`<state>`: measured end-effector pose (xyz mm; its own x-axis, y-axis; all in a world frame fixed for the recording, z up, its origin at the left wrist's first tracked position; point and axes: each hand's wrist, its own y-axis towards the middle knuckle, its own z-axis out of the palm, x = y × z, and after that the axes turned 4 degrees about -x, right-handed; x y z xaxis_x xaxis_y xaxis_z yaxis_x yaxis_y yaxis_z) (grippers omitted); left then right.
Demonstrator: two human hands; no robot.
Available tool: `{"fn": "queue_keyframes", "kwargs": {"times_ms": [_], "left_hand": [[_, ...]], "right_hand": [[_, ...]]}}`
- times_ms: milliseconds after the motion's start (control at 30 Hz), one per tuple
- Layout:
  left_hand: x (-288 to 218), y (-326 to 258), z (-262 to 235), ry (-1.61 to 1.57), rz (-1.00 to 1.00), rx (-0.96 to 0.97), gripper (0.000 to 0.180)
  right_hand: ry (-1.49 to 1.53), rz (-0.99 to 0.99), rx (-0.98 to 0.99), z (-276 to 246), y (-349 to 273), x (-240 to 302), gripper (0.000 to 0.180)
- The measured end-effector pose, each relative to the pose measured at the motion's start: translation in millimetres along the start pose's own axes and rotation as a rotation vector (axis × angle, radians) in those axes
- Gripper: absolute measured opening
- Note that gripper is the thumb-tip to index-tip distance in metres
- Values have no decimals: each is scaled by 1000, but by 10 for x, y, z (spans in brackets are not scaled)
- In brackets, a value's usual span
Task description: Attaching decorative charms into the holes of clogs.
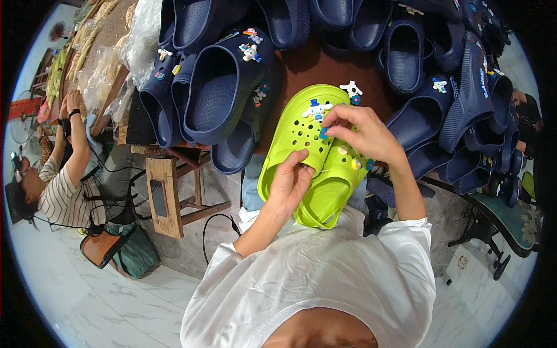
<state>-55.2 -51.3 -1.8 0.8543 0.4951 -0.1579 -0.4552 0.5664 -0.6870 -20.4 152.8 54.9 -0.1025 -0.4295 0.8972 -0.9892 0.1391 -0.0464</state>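
A pair of lime-green clogs (pixel 320 200) with round holes lies between my arms, toes toward the table. My left hand (pixel 291 178) grips the near side of the left clog, thumb on top and fingers inside its opening. Above the clogs my right hand (pixel 366 133) pinches a small blue shoe charm (pixel 323 134) over the holes. A white cartoon charm with a blue hat (pixel 317 110) sits on the left clog's toe. Another white charm (pixel 351 89) shows at the right clog's toe, and a yellow one (pixel 356 163) is lower down on it.
Navy clogs with charms (pixel 213 87) pile up at the left of the brown table (pixel 307 62), with more navy clogs (pixel 420 119) at the right. Left of me are a wooden stool (pixel 164 197) and a seated person in a striped shirt (pixel 68 194). A chair (pixel 510 217) stands at the right.
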Motion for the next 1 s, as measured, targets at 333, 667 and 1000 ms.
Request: {"fn": "queue_keyframes", "kwargs": {"times_ms": [333, 667, 1000], "left_hand": [[-5, -23, -62, 34, 5, -1, 36], [11, 7, -98, 50, 17, -9, 34], [63, 31, 80, 123, 97, -20, 36]], "right_hand": [[-225, -173, 20, 237, 45, 25, 14], [-294, -196, -33, 322, 41, 86, 12], [-384, -224, -8, 354, 16, 75, 13]]}}
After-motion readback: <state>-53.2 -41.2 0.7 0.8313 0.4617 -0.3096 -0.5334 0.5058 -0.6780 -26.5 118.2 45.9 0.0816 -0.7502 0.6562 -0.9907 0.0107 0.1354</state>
